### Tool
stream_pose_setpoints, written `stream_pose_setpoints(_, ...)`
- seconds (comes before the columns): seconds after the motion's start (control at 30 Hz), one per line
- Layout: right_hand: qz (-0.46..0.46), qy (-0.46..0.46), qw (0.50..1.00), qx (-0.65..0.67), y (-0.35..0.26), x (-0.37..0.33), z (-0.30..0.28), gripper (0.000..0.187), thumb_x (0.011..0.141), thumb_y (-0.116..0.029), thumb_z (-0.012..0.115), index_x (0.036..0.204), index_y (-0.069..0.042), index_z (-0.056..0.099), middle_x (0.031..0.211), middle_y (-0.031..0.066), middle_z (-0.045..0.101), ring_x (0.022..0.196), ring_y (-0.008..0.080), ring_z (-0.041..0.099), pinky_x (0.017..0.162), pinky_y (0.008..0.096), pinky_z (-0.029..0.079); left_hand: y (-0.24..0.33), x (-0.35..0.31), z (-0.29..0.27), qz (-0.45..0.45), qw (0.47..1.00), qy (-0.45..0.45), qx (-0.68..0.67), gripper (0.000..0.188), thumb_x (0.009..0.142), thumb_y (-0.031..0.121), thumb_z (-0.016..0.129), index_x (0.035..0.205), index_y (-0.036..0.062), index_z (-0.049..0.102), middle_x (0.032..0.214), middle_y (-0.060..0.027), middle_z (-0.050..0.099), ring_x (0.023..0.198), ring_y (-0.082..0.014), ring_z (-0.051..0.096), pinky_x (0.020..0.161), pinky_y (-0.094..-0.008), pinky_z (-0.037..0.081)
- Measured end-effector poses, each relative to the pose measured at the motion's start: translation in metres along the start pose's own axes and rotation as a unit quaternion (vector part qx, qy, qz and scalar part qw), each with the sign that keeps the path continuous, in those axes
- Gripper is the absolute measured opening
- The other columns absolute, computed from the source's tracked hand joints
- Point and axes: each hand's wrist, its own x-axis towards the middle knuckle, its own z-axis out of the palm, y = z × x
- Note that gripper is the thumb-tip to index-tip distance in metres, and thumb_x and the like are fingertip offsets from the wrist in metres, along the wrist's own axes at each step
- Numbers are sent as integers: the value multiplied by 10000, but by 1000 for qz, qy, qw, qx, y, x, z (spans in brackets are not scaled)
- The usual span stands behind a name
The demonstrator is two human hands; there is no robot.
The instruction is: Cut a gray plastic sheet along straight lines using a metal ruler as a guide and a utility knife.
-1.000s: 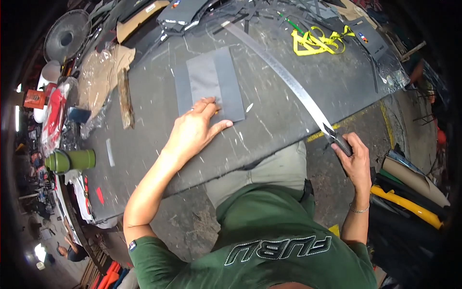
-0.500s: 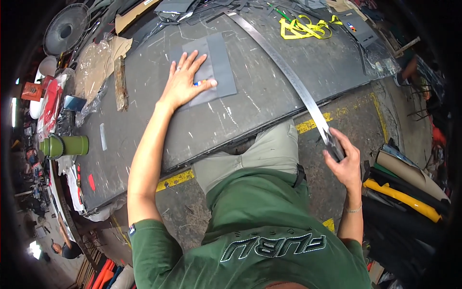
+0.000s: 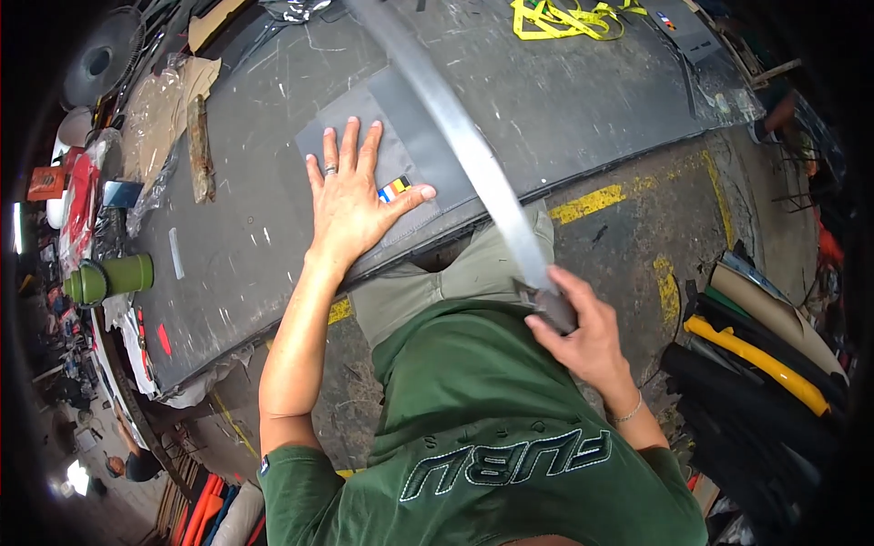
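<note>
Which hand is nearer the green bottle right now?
Left. The left hand lies spread on the grey panel, to the right of the green bottle; the right hand is farther right, gripping the dark handle of the long metal strip.

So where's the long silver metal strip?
In the head view, the strip slants from the top along the right side of the flat grey panel to the right hand.

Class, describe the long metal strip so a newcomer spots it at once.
Find the big dark table; beyond its near edge, the right hand grips a dark handle. From there the long metal strip reaches across, its bright silver sheen unlike the matte grey panel under the left hand.
</note>
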Motion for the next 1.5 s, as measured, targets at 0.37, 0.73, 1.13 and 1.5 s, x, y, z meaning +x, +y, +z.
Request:
stream_pose_setpoints(0.37, 18, -18, 998, 59, -4, 21, 7, 479, 932, -171, 848, 1347, -4, 677, 1164, 201, 757, 982, 289, 760, 847, 377, 597, 0, -1, 6, -2, 1000, 10, 2, 1196, 809, 833, 727, 1694, 124, 348, 1776, -215, 247, 1659, -443, 138, 1308, -670, 71)
stream_pose_setpoints(0.73, 153, -100, 977, 109, 7, 65, 11, 385, 1090, -380, 657, 1106, -4, 578, 918, 165, 703, 833, 345, 684, 768, 418, 532, -4, 4, 9, 20, 1000, 15, -9, 1255, 781, 903, 683, 1669, 70, 380, 1751, -270, 268, 1639, -498, 152, 1265, -748, 87)
stream_pose_setpoints(1.13, 193, -110, 933, 285, -15, 76, 29, 387, 1058, -139, 694, 1389, 39, 599, 949, 70, 727, 770, 118, 720, 701, 292, 559, -25, 47, -12, 66, 996, 35, -45, 831, 1013, 597, 657, 1618, 61, 464, 1677, -239, 420, 1601, -405, 331, 1312, -572, 234)
stream_pose_setpoints(1.5, 142, -105, 972, 153, -15, 62, 26, 429, 1019, -124, 691, 1424, -3, 621, 1218, 211, 773, 1145, 263, 760, 988, 372, 554, -36, 51, 19, 112, 987, 94, -67, 963, 976, 736, 616, 1630, 53, 439, 1702, -209, 395, 1612, -399, 311, 1329, -579, 201)
